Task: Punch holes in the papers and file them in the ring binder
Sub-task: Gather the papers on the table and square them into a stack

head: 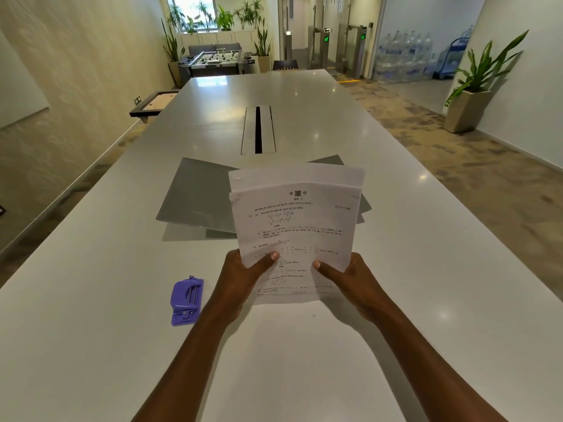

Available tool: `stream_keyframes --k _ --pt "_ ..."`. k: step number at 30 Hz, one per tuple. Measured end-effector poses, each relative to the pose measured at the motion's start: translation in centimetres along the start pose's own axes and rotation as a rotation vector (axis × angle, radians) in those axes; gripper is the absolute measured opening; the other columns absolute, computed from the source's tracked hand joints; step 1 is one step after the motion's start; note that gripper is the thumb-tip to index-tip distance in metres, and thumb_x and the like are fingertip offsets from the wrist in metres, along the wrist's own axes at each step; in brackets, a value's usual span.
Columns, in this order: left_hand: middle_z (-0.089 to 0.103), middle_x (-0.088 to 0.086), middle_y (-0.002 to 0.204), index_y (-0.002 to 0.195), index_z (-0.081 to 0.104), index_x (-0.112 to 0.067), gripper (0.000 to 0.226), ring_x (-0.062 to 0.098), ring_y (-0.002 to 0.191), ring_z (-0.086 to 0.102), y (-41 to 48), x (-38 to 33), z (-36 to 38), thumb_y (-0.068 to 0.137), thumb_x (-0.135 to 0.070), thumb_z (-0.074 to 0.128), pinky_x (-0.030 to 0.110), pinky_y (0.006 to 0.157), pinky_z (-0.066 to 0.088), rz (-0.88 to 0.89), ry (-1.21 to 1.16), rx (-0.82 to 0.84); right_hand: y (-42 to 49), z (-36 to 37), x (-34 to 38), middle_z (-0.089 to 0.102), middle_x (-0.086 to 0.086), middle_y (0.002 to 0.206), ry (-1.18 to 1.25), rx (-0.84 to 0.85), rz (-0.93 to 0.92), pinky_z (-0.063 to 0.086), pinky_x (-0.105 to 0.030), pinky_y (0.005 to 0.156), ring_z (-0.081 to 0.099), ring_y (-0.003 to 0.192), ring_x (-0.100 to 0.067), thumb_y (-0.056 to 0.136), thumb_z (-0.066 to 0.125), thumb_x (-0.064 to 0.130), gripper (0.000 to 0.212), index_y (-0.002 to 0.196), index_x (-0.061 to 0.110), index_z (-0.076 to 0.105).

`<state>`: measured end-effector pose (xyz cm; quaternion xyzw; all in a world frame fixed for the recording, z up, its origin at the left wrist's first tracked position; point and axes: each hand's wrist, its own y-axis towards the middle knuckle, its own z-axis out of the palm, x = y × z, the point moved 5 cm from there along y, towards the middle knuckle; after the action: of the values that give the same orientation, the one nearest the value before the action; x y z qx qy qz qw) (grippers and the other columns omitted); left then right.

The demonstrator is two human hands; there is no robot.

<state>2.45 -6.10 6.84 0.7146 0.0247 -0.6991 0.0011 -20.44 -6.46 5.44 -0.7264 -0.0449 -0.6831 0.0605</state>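
Both my hands hold a small stack of printed white papers [297, 220] upright above the white table [91, 300]. My left hand [243, 278] pinches the lower left edge, thumb on the front sheet. My right hand [350, 278] pinches the lower right edge the same way. The sheets are unevenly aligned at the top. Behind the papers lies an open grey ring binder [198, 196], flat on the table and partly hidden; its rings are not visible. A purple hole punch [185, 300] lies on the table left of my left wrist.
A cable slot with metal flaps [258, 130] runs down the table's middle beyond the binder. A potted plant [469, 102] stands on the floor at the right. A foosball table [216, 60] and stacked water bottles [405, 56] are far back.
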Motion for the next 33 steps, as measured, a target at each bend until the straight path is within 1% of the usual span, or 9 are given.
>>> stream_keyframes --k 5,7,11,15,20,23,26,30,33 --pt "0.084 -0.003 0.104 0.111 0.073 -0.025 0.020 0.028 0.097 0.080 0.0 -0.4 -0.3 0.093 -0.016 0.075 0.041 0.077 0.067 0.010 -0.096 -0.026 0.2 -1.1 0.1 0.081 -0.001 0.112 0.023 0.020 -0.005 0.065 -0.037 0.081 0.078 0.100 -0.027 0.095 0.072 0.023 0.029 0.123 0.015 0.072" --pt "0.082 0.004 0.112 0.112 0.073 -0.027 0.022 0.033 0.103 0.079 0.1 -0.8 -0.8 0.092 -0.019 0.078 0.053 0.084 0.065 0.017 -0.201 -0.068 0.2 -1.7 -0.1 0.078 -0.012 0.118 0.184 0.039 0.023 0.063 -0.046 0.088 0.075 0.107 -0.037 0.097 0.070 0.022 0.032 0.127 0.010 0.070" --pt "0.073 0.010 0.134 0.131 0.065 -0.033 0.039 0.036 0.122 0.071 -0.1 -1.4 -0.1 0.096 -0.016 0.069 0.061 0.095 0.058 0.069 -0.472 -0.089 -0.4 -0.4 -0.6 0.073 -0.016 0.128 0.507 0.075 0.033 0.059 -0.045 0.096 0.068 0.121 -0.039 0.082 0.083 0.038 0.043 0.118 0.017 0.074" --pt "0.070 0.009 0.140 0.144 0.056 -0.031 0.047 0.035 0.127 0.068 -0.5 -1.0 2.6 0.102 -0.010 0.062 0.067 0.106 0.050 0.029 -0.690 -0.108 -0.9 3.4 -0.6 0.066 -0.015 0.141 0.630 0.063 -0.001 0.051 -0.055 0.106 0.064 0.128 -0.035 0.095 0.064 0.017 0.051 0.144 0.020 0.053" --pt "0.071 0.008 0.138 0.147 0.053 -0.030 0.049 0.035 0.124 0.070 -1.8 0.2 4.8 0.103 -0.011 0.061 0.066 0.103 0.053 -0.035 -0.683 -0.177 -1.1 4.2 -0.7 0.074 -0.007 0.130 0.520 -0.171 0.002 0.058 -0.055 0.097 0.071 0.118 -0.032 0.096 0.070 0.014 0.044 0.138 0.022 0.058" --pt "0.071 0.005 0.139 0.147 0.055 -0.026 0.050 0.028 0.124 0.071 -2.1 0.5 3.6 0.103 -0.005 0.060 0.054 0.101 0.058 -0.048 -0.694 -0.218 -1.2 2.2 -1.1 0.079 -0.006 0.117 0.406 -0.238 0.070 0.058 -0.058 0.096 0.076 0.107 -0.030 0.094 0.073 0.015 0.029 0.122 0.023 0.067" --pt "0.076 0.006 0.131 0.133 0.066 -0.020 0.029 0.025 0.120 0.073 -1.7 0.5 0.1 0.107 -0.015 0.055 0.039 0.091 0.064 -0.076 -0.685 -0.264 -1.5 -1.2 -1.0 0.081 -0.006 0.112 0.271 -0.241 0.097 0.060 -0.058 0.093 0.078 0.102 -0.028 0.094 0.074 0.012 0.023 0.116 0.019 0.070" --pt "0.079 0.008 0.122 0.125 0.070 -0.016 0.036 0.028 0.109 0.077 -1.1 0.3 -5.0 0.109 -0.038 0.046 0.044 0.085 0.065 -0.166 -0.680 -0.157 -1.9 -5.2 -0.7 0.081 -0.008 0.110 0.078 -0.189 0.095 0.061 -0.060 0.090 0.079 0.096 -0.032 0.091 0.077 0.018 0.030 0.120 0.010 0.072" --pt "0.075 0.014 0.128 0.129 0.071 -0.016 0.037 0.030 0.108 0.075 -0.6 0.1 -6.7 0.102 -0.038 0.057 0.046 0.088 0.063 -0.153 -0.393 -0.015 -2.1 -6.3 -0.6 0.082 -0.004 0.108 -0.027 -0.134 0.082 0.063 -0.053 0.087 0.079 0.095 -0.029 0.092 0.076 0.023 0.026 0.117 0.014 0.074"
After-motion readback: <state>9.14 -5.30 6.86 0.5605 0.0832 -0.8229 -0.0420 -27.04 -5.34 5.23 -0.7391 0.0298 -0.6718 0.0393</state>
